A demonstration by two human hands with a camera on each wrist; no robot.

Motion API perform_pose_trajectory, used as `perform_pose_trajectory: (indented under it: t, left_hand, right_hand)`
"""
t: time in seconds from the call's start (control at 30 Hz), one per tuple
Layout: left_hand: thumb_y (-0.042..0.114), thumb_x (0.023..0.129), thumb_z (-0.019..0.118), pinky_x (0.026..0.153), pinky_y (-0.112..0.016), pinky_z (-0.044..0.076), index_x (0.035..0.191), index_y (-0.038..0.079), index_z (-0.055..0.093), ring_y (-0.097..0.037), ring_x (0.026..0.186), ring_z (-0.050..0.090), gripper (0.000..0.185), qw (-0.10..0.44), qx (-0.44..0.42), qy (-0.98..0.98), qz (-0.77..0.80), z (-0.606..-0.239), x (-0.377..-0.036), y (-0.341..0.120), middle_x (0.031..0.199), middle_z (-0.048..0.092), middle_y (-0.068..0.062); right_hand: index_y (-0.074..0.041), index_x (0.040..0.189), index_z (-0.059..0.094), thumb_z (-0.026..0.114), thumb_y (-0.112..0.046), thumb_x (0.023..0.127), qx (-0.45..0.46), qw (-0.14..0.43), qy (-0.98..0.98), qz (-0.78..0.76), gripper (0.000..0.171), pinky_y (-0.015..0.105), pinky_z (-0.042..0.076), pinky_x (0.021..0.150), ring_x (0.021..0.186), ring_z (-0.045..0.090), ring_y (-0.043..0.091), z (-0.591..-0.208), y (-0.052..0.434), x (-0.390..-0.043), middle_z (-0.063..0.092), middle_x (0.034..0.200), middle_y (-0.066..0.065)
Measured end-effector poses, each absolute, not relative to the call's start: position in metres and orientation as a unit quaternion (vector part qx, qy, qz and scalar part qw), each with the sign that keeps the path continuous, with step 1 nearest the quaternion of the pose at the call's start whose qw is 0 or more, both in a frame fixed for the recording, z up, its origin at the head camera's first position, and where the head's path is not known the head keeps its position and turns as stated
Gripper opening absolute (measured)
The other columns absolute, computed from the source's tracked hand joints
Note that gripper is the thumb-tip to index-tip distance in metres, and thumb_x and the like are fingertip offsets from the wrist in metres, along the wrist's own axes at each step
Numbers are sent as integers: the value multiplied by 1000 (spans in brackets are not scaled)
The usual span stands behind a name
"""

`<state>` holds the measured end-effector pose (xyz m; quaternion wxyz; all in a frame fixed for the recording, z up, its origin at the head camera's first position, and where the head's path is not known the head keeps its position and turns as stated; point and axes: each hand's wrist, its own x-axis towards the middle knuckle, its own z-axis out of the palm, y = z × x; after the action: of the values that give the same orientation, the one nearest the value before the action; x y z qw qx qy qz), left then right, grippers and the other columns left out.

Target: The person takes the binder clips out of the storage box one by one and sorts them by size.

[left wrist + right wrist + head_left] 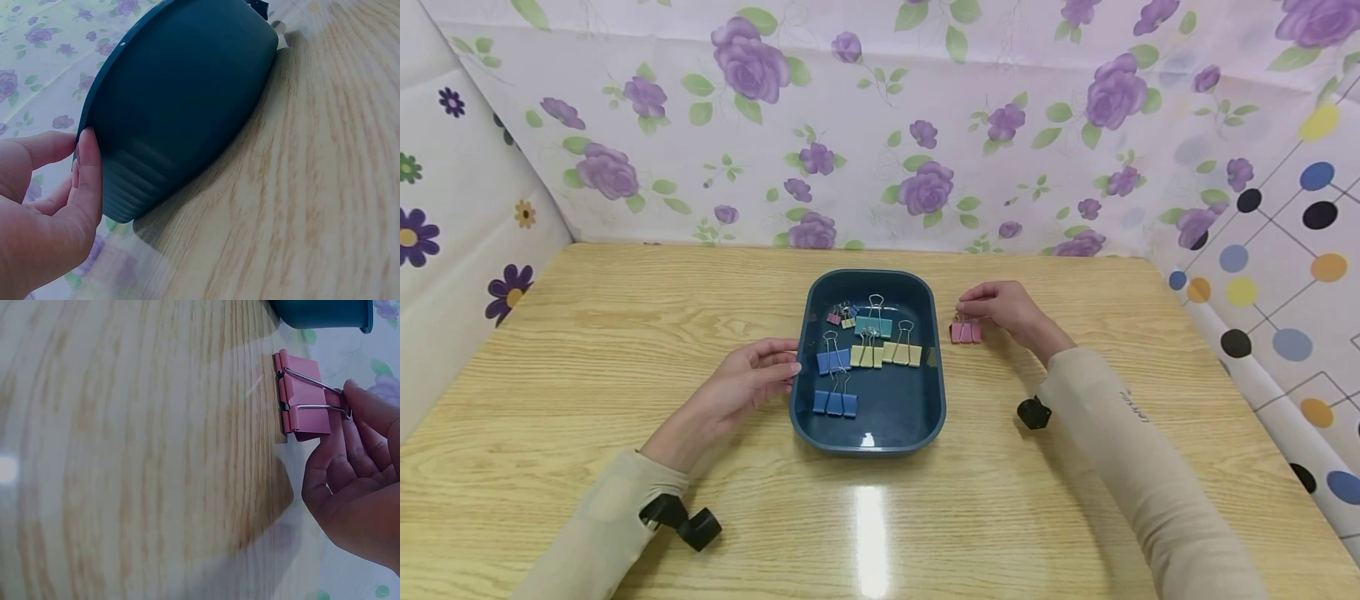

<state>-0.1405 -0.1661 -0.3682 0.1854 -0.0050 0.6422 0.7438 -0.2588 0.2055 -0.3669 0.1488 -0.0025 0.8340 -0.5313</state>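
In the head view my right hand [1003,308] is just right of a dark blue plastic tray [867,448]. It pinches the wire handle of a pink binder clip [306,394], whose spine is down at the wooden tabletop. My left hand [748,379] holds the tray's left rim, thumb over the edge and fingers against the outer wall [181,87]. Inside the tray are a teal binder clip [873,326], a yellow clip [867,357], another yellow clip [902,353], a blue clip [833,361], a second blue clip [835,404] and several tiny clips [847,322].
The tray stands on a wood-grain table [700,292]. Flowered cloth [865,125] hangs behind the table, and a dotted cloth [1285,292] lines the right side. Black camera mounts [700,528] are strapped to both wrists.
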Motion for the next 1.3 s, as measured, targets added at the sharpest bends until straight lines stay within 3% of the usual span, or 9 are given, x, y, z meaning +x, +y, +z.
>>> perform_pose_trajectory:
  t: [0.37,0.7,1.3]
  left_hand:
    - [-4,94,55,77,-23,53,136,-13,36,-12,87,58,47,186,-3,639,746,-369,-140,-166,108,54,-11]
    - [-4,94,55,77,-23,52,135,-14,36,-11,87,59,46,184,0,638,748,-369,-139,-167,108,55,-12]
    - [-1,95,58,78,-23,53,138,-11,36,-12,87,59,49,192,-10,641,743,-368,-141,-167,108,55,-10]
  right_hand:
    - [3,114,63,67,-17,93,-4,148,839,-523,30,31,48,85,93,59,18,-367,208,-258,65,106,11]
    - [5,124,57,61,-23,97,1,148,833,-533,39,44,39,104,118,54,31,-354,213,-259,57,126,20]
    - [5,126,56,61,-19,97,-43,139,832,-535,38,41,45,99,114,58,29,-315,178,-245,59,124,19]
